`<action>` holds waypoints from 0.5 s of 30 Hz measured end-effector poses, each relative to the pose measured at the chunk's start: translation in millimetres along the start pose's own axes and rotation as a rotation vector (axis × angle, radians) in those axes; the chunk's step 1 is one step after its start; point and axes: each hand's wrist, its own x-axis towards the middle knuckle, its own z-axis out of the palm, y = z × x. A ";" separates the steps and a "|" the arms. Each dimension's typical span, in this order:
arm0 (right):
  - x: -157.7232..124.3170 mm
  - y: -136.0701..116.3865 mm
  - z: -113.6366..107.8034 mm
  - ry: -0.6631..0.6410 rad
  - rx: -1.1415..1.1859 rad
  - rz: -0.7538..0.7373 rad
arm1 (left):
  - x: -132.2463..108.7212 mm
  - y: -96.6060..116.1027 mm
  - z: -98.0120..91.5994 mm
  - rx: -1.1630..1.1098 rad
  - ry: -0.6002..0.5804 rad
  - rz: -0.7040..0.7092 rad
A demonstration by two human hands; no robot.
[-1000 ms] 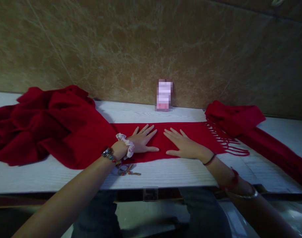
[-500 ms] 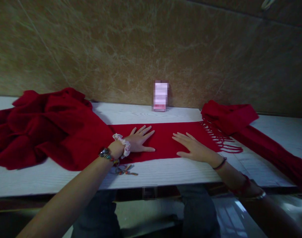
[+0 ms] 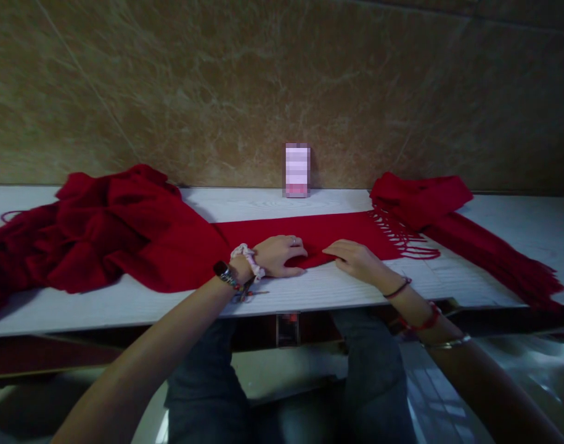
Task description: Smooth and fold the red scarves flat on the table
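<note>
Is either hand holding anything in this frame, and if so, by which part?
The left hand and right hand are curled at the near long edge of the red fringed scarf; whether either grips it cannot be told.

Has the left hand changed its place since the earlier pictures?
Yes: the left hand has moved toward the near edge of the white wood-grain tabletop.

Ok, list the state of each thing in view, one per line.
Long red scarf: bunched at left, spread fairly flat mid-table
Scarf's fringe: strands loose
Red cloth at right: gathered, lying slantwise
Left hand: fingers bent at the scarf's near edge; grip unclear
Right hand: same; grip unclear
Pink-and-white object: upright by the wall, details blurred
</note>
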 end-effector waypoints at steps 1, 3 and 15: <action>-0.7 2.3 -0.3 0.004 -0.007 0.005 | 0.0 0.6 0.1 0.010 0.005 0.007; -1.0 4.8 -0.5 0.011 -0.031 0.002 | -0.4 0.3 0.3 0.028 0.022 0.018; 9.1 -3.1 3.6 0.103 -0.234 0.015 | 4.8 6.1 12.5 0.276 0.246 0.097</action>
